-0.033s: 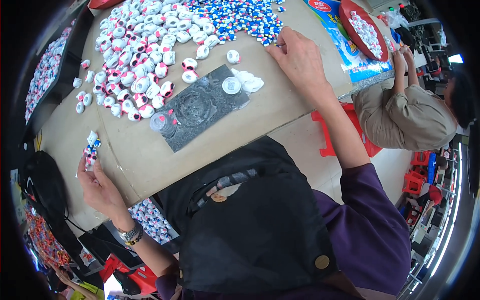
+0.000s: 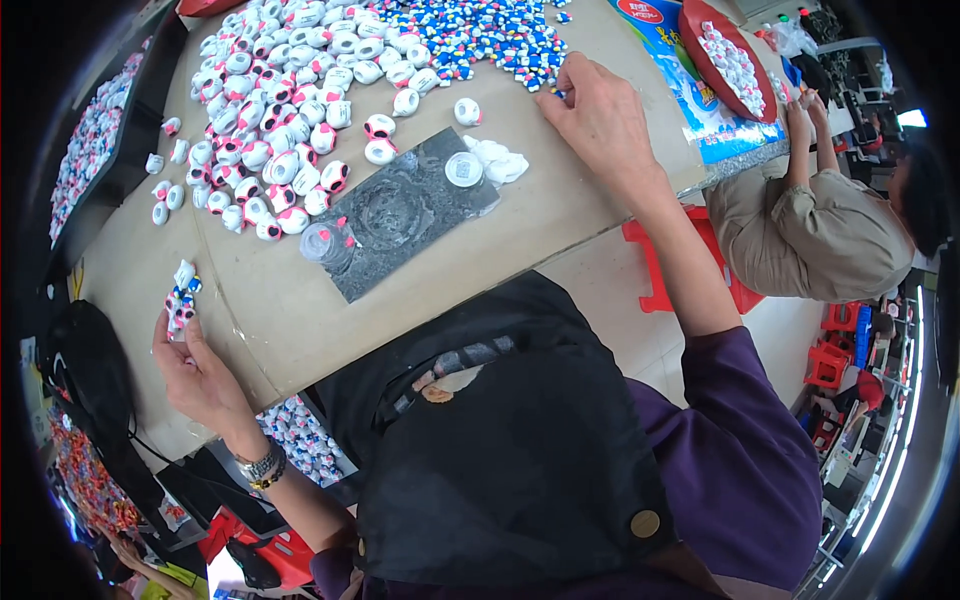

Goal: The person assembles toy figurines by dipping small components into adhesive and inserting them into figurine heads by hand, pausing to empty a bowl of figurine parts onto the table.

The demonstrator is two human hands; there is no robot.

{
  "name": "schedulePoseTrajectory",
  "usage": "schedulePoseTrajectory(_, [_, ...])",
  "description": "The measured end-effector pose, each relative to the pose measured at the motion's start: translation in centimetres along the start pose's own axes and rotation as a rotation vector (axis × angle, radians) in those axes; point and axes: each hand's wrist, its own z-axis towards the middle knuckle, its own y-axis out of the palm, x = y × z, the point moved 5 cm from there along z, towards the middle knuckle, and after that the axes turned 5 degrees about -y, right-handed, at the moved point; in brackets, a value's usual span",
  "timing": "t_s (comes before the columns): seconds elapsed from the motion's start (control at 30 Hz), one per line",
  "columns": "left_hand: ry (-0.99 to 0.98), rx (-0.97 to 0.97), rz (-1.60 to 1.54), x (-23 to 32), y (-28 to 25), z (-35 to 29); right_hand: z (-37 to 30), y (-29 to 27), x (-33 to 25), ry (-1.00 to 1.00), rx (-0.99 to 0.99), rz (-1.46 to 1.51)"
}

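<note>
At the table's left edge my left hand (image 2: 202, 378) is closed, its thumb and fingers pinching a small toy figure (image 2: 181, 303) with white, blue and pink-and-black parts. My right hand (image 2: 603, 118) is at the right end of a heap of tiny blue-and-white figure pieces (image 2: 480, 40). Its thumb and forefinger close at the edge of that heap; a speck of blue shows by the fingertips, too small to make out. A pile of white-and-pink toy heads (image 2: 270, 130) covers the table left of the heap.
A dark stone slab (image 2: 395, 215) lies nearest me, with a round clear lid (image 2: 463, 170), a small clear cup (image 2: 320, 243) and crumpled white tissue (image 2: 500, 160). A red tray (image 2: 692, 45) of pieces sits far right. A person (image 2: 815, 225) works there beside a red stool (image 2: 735, 285).
My right hand has shifted very slightly at the edge of the blue pieces. My left hand keeps hold of the toy figure.
</note>
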Motion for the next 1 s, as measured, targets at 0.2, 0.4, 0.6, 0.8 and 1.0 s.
schedulePoseTrajectory(0.2, [-0.566,-0.404,-1.482,2.8,-0.7,-2.1,-0.3,-0.3,0.9,-0.049,0.021,0.232])
schedulePoseTrajectory(0.4, [-0.732,-1.139,-1.942,11.1,1.6,-6.5,-1.0,-1.5,-1.5,0.272,-0.096,1.054])
schedulePoseTrajectory(0.6, [-0.721,-1.319,-2.087,12.9,3.2,-7.9,-1.9,-0.5,-3.7,0.3,-0.266,1.585])
schedulePoseTrajectory(0.8, [-0.845,-1.39,-2.208,13.9,3.5,-8.3,-2.6,-0.4,-5.5,0.37,-0.325,1.556])
schedulePoseTrajectory(1.0, [-0.752,-1.352,-2.023,14.1,3.2,-9.1,-1.5,-0.5,-6.0,0.1,-0.262,1.241])
